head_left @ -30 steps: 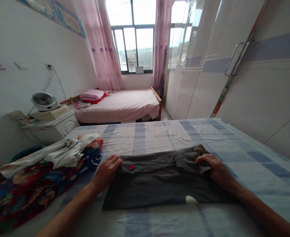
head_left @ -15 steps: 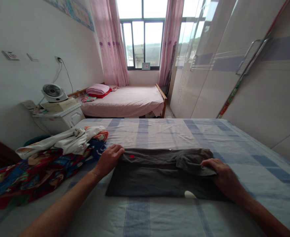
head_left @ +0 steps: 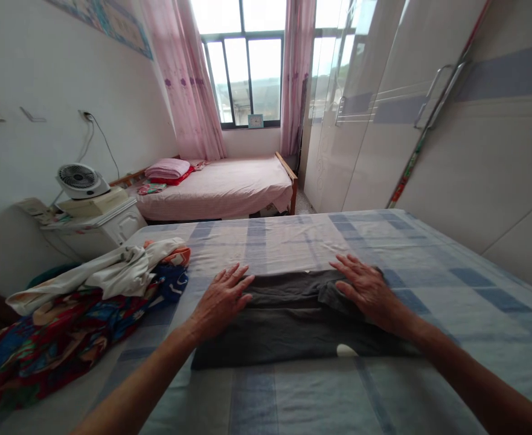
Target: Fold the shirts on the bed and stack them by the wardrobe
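Observation:
A dark grey garment [head_left: 288,332], perhaps a shirt, lies folded into a long strip across the bed. A pale round patch shows near its front edge. My left hand [head_left: 224,299] rests over its left end, fingers spread and palm down. Over the right end, my right hand [head_left: 365,290] is also flat with fingers apart, covering part of a bunched fold. Neither hand grips the cloth. Whether the palms press on it or hover just above, I cannot tell.
The bed has a blue-and-white checked sheet [head_left: 288,241]. A heap of clothes [head_left: 89,320] lies at the left. Beyond stand a bedside cabinet [head_left: 116,226] with a fan [head_left: 82,180], a pink-covered bed [head_left: 229,187], and a tall wardrobe [head_left: 374,151] along the right.
Both hands have let go of the garment's edges and opened flat over it. My right hand has moved left and away from me; the left has shifted slightly right. The view has turned slightly right.

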Tool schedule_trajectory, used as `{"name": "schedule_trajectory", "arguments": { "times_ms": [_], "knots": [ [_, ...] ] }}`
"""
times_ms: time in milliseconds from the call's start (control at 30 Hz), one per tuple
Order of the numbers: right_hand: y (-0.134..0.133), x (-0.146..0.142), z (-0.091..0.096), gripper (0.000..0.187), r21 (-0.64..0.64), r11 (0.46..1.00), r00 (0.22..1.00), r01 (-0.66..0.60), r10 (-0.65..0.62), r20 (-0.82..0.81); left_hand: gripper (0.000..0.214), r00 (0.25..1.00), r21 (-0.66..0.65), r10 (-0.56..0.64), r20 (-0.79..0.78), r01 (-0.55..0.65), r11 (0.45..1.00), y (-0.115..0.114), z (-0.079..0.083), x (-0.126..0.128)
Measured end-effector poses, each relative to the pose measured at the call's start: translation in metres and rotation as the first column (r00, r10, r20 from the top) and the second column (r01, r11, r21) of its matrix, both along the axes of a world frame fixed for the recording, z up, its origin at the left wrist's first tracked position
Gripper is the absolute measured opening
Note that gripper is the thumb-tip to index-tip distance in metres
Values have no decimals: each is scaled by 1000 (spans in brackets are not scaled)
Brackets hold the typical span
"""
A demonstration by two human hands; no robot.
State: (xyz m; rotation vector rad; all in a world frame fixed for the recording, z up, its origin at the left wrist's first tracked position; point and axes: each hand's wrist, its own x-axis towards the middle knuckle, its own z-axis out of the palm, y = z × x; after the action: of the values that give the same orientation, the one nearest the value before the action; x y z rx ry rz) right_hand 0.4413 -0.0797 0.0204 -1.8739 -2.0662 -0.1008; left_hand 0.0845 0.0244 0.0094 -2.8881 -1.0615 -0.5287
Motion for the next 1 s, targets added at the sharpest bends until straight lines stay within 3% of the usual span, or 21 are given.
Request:
{"name": "schedule_trajectory", "arguments": {
  "times_ms": [133,233,400,500,600,667,800,1000],
  "knots": [
    [11,11,-42,57,-108,991,990,81,-67,124,55,978,-78,190,-84,-197,977,3,-30,-5],
    [9,23,-55,61,-107,988,985,108,-92,143,59,961,-119,262,-86,-271,955,5,-39,-11],
    [9,27,-54,62,-105,989,987,105,-90,133,57,960,-235,279,2,-271,934,6,-32,-11],
    [11,27,-53,62,-93,991,988,97,-84,131,56,918,-335,374,136,-313,889,4,-19,-20],
    [12,25,-49,61,-43,995,988,92,-86,125,53,812,-464,550,194,-418,781,-3,-5,-32],
    [13,19,-44,60,10,998,990,65,-66,123,49,755,-613,630,180,-415,672,-10,4,-38],
    [13,2,-41,57,63,998,996,-8,3,92,47,667,-872,714,212,-201,447,-20,12,-38],
    [12,6,-47,55,94,995,1000,12,-12,-3,48,590,-987,795,143,28,157,-20,14,-32]
  ]
}}
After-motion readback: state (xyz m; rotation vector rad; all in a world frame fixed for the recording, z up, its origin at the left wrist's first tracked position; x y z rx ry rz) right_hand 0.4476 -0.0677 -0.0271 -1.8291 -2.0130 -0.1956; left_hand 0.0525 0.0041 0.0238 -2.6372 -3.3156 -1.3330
